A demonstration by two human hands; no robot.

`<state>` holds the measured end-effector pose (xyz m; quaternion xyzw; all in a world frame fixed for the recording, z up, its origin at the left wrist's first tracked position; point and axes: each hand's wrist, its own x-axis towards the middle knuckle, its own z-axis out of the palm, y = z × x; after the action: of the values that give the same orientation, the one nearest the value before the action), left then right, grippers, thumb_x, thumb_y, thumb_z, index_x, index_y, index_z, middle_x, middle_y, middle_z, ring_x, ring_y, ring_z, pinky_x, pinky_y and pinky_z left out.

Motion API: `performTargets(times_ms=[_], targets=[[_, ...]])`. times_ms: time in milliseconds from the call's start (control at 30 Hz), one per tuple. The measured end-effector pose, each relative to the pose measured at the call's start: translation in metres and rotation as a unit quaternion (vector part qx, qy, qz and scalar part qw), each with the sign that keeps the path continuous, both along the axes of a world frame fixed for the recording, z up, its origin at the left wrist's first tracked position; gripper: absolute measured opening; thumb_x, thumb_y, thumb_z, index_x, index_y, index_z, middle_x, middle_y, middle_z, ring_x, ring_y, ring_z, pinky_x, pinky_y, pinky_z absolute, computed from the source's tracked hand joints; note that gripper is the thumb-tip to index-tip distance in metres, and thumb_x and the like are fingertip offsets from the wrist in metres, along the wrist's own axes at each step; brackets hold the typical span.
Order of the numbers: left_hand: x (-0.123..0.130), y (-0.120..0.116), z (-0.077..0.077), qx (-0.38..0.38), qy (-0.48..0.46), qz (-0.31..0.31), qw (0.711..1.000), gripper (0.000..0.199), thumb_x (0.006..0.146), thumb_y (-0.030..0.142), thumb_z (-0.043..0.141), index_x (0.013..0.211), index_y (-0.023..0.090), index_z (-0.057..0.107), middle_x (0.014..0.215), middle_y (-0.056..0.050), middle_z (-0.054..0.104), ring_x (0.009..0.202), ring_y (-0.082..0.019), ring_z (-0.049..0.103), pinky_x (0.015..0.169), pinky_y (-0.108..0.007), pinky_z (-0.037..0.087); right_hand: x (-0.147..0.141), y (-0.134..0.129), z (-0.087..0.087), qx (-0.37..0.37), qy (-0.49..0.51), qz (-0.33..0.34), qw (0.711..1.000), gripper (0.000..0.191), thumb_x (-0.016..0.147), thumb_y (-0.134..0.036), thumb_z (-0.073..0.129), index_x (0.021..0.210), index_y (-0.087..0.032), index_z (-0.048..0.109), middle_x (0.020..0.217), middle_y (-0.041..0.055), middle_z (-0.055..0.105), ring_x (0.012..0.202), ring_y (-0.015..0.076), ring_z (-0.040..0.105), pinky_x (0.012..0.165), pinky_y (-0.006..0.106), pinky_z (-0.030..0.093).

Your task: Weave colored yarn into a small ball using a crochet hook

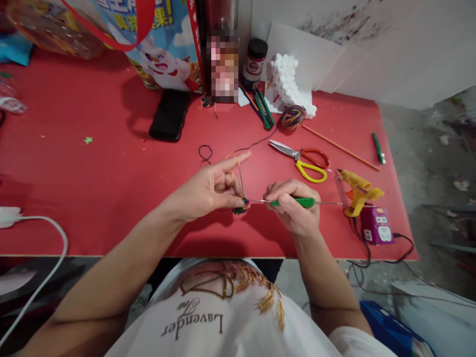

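My left hand (219,191) pinches a small dark multicoloured crochet piece (239,210) between thumb and fingers. Its index finger is stretched out, with yarn (241,178) looped over it and running down to the piece. In my right hand (295,206) is a crochet hook (305,202) with a green handle and thin metal shafts. The hook's left tip meets the crochet piece; the exact stitch is too small to make out. A strand leads from the left hand up to a multicoloured yarn ball (292,117). Scissors (297,158) with red and yellow handles lie above my right hand.
On the red table (111,198) stand a yellow glue gun (359,191) and a purple power block (376,225) with cables at right. Farther back are a black phone (170,115), a green cutter (264,109), a dark-lidded jar (255,64), an orange stick (342,148) and a colourful bag (167,44).
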<state>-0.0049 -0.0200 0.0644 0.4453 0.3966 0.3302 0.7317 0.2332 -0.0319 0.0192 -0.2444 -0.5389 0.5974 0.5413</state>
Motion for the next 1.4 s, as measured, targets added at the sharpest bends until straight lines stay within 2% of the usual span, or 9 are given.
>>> performTargets(times_ms=[100, 167, 367, 533, 667, 867, 1100, 1233, 1400], targets=[[0.006, -0.003, -0.003, 0.018, -0.031, 0.033, 0.999, 0.111, 0.077, 0.01, 0.09, 0.174, 0.019, 0.036, 0.079, -0.001, 0.076, 0.067, -0.016, 0.073, 0.067, -0.027, 0.061, -0.014, -0.004, 0.001, -0.033, 0.051, -0.019, 0.998, 0.015, 0.101, -0.024, 0.071, 0.098, -0.019, 0.085, 0.068, 0.0001, 0.061, 0.057, 0.0111, 0.051, 0.055, 0.028, 0.039], [0.013, -0.006, -0.004, 0.036, -0.036, 0.076, 0.996, 0.104, 0.078, 0.008, 0.089, 0.17, 0.021, 0.043, 0.078, 0.001, 0.074, 0.068, -0.015, 0.073, 0.068, -0.026, 0.061, -0.026, -0.007, 0.005, -0.059, 0.081, -0.056, 0.993, 0.015, 0.1, -0.028, 0.074, 0.093, -0.02, 0.084, 0.064, -0.0021, 0.057, 0.054, 0.0096, 0.048, 0.053, 0.026, 0.041], [0.035, -0.012, -0.004, 0.081, -0.036, 0.203, 0.975, 0.097, 0.076, 0.005, 0.089, 0.164, 0.025, 0.052, 0.079, 0.003, 0.071, 0.071, -0.013, 0.071, 0.065, -0.022, 0.061, -0.055, -0.008, 0.022, -0.186, 0.111, -0.154, 0.964, 0.027, 0.093, -0.047, 0.08, 0.084, -0.022, 0.075, 0.052, -0.0091, 0.044, 0.045, 0.0059, 0.028, 0.044, 0.019, 0.036], [0.038, -0.01, -0.006, 0.1, -0.034, 0.252, 0.962, 0.095, 0.076, 0.006, 0.09, 0.162, 0.021, 0.052, 0.079, 0.003, 0.071, 0.067, -0.01, 0.067, 0.062, -0.02, 0.058, -0.064, -0.006, 0.029, -0.235, 0.141, -0.156, 0.949, 0.025, 0.092, -0.046, 0.081, 0.087, -0.022, 0.075, 0.055, -0.0094, 0.044, 0.046, 0.0055, 0.029, 0.044, 0.017, 0.037], [0.035, -0.009, -0.005, 0.115, -0.018, 0.258, 0.959, 0.09, 0.078, 0.012, 0.093, 0.159, 0.026, 0.057, 0.082, 0.002, 0.073, 0.062, -0.01, 0.064, 0.057, -0.023, 0.056, -0.065, -0.003, 0.032, -0.22, 0.157, -0.14, 0.953, 0.021, 0.092, -0.041, 0.083, 0.089, -0.021, 0.079, 0.056, -0.0077, 0.052, 0.046, 0.0048, 0.034, 0.046, 0.017, 0.04], [0.036, -0.01, -0.004, 0.086, -0.045, 0.261, 0.96, 0.085, 0.08, 0.017, 0.091, 0.157, 0.026, 0.058, 0.091, 0.0, 0.077, 0.069, -0.011, 0.067, 0.059, -0.022, 0.057, -0.062, -0.003, 0.029, -0.174, 0.144, -0.124, 0.966, 0.016, 0.095, -0.036, 0.081, 0.092, -0.021, 0.083, 0.06, -0.0052, 0.06, 0.048, 0.0051, 0.041, 0.049, 0.019, 0.043], [0.034, -0.012, -0.001, 0.069, -0.044, 0.23, 0.97, 0.089, 0.081, 0.018, 0.09, 0.16, 0.029, 0.052, 0.091, 0.002, 0.074, 0.074, -0.013, 0.069, 0.067, -0.027, 0.06, -0.048, -0.007, 0.012, -0.09, -0.006, -0.161, 0.983, 0.021, 0.101, -0.043, 0.076, 0.113, -0.028, 0.083, 0.075, -0.0012, 0.071, 0.061, 0.0108, 0.06, 0.058, 0.027, 0.05], [0.032, -0.012, -0.001, 0.076, -0.036, 0.221, 0.972, 0.091, 0.081, 0.019, 0.091, 0.161, 0.03, 0.05, 0.091, 0.002, 0.074, 0.076, -0.013, 0.07, 0.069, -0.028, 0.059, -0.04, -0.006, 0.012, -0.035, -0.086, -0.177, 0.98, 0.02, 0.103, -0.045, 0.073, 0.11, -0.03, 0.084, 0.09, 0.0022, 0.079, 0.068, 0.0145, 0.068, 0.068, 0.033, 0.058], [0.034, -0.012, 0.002, 0.096, -0.014, 0.235, 0.967, 0.089, 0.079, 0.014, 0.09, 0.159, 0.029, 0.054, 0.089, 0.003, 0.074, 0.069, -0.011, 0.065, 0.066, -0.026, 0.057, -0.036, -0.004, 0.011, -0.02, -0.075, -0.16, 0.984, 0.017, 0.103, -0.042, 0.073, 0.108, -0.03, 0.083, 0.085, 0.0011, 0.078, 0.067, 0.0151, 0.068, 0.067, 0.033, 0.057]])
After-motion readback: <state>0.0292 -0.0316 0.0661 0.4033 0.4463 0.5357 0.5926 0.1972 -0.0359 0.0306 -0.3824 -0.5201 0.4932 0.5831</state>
